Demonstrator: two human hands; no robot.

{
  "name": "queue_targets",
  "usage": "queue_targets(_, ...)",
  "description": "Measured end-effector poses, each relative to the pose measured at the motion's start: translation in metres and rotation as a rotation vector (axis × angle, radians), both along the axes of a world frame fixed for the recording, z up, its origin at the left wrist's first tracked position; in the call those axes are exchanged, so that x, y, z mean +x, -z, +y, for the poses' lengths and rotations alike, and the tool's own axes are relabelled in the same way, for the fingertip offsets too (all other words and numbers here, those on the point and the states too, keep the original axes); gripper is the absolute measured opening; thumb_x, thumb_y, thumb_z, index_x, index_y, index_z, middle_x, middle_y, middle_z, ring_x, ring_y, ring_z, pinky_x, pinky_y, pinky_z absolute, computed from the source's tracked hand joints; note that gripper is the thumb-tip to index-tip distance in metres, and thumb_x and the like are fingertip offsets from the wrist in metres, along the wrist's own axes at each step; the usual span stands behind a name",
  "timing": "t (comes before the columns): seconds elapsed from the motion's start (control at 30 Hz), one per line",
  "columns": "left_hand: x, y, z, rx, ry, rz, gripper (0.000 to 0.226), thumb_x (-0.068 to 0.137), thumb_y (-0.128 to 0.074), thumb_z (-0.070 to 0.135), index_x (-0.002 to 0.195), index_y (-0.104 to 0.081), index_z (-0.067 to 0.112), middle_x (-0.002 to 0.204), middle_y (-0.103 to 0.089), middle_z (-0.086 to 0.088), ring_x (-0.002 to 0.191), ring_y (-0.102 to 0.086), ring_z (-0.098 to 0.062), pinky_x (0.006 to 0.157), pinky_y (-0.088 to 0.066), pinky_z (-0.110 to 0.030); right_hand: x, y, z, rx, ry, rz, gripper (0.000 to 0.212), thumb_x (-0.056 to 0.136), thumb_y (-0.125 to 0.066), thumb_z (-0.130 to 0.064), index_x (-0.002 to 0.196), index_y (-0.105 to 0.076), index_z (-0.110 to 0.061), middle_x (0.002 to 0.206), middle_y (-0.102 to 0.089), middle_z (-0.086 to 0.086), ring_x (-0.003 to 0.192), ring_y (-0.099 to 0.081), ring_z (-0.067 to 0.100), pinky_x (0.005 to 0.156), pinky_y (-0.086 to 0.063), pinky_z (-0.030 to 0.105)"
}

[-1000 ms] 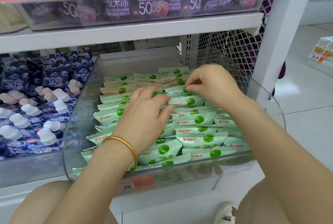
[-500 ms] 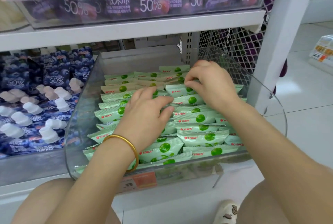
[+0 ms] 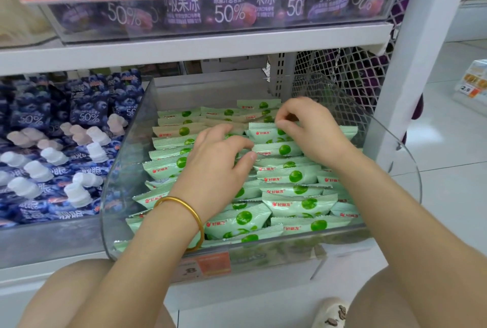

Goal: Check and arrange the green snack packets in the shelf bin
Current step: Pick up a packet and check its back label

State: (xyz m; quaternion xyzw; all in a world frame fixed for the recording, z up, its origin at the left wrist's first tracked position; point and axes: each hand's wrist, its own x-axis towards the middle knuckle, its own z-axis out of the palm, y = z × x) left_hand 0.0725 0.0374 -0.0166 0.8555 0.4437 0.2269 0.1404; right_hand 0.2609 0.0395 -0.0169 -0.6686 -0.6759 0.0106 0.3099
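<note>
Several pale green snack packets (image 3: 295, 177) with green dots lie in overlapping rows inside a clear plastic shelf bin (image 3: 123, 169). My left hand (image 3: 218, 167), with a gold bangle on the wrist, lies palm down over the middle rows, its fingers loosely bent and touching the packets. My right hand (image 3: 311, 130) is farther back on the right, fingers curled, pinching the top edge of one green packet (image 3: 266, 131) that stands up from the back rows. Packets under both hands are hidden.
Blue spouted jelly pouches (image 3: 52, 153) fill the bin to the left. Purple jelly packs (image 3: 237, 3) sit on the shelf above, close over the bin. A white upright post (image 3: 411, 85) and wire mesh (image 3: 342, 72) stand at the right. My knees are below.
My right hand has shifted slightly back and lifted a packet's edge upright. My left hand stays on the middle rows, fingers spread a little more.
</note>
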Motion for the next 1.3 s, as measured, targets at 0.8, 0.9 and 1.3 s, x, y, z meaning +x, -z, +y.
queue_targets(0.8, 0.02, -0.008, 0.01, -0.089, 0.157, -0.093, 0.041, 0.092, -0.054, 0.025, 0.133, -0.05, 0.027, 0.145, -0.033, 0.003, 0.137, -0.023, -0.013, 0.112, -0.013, -0.02, 0.009, -0.009, -0.015, 0.228, -0.069, 0.438, 0.022, 0.084, -0.06, -0.002, 0.088, -0.064, -0.023, 0.095, -0.055, -0.004, 0.085, -0.052, -0.006, 0.081, -0.039, 0.007)
queue_targets(0.9, 0.021, -0.007, 0.011, -0.102, 0.147, -0.103, 0.043, 0.092, -0.055, 0.024, 0.134, -0.049, 0.025, 0.139, -0.037, 0.005, 0.133, -0.028, -0.01, 0.105, -0.02, -0.016, 0.009, -0.015, -0.02, 0.351, 0.066, 0.43, 0.023, 0.068, -0.052, -0.002, 0.08, -0.06, -0.019, 0.087, -0.054, -0.007, 0.077, -0.051, 0.005, 0.075, -0.042, 0.018)
queue_targets(1.3, 0.011, -0.025, 0.011, -0.03, 0.11, -0.383, 0.042, 0.088, -0.059, 0.013, 0.129, -0.054, 0.021, 0.119, -0.042, 0.017, 0.107, -0.036, 0.013, 0.093, -0.023, 0.005, 0.022, -0.004, -0.02, -0.005, 0.182, -0.027, 0.026, 0.077, -0.059, 0.004, 0.072, -0.059, -0.022, 0.092, -0.06, 0.002, 0.083, -0.059, 0.023, 0.08, -0.05, 0.038)
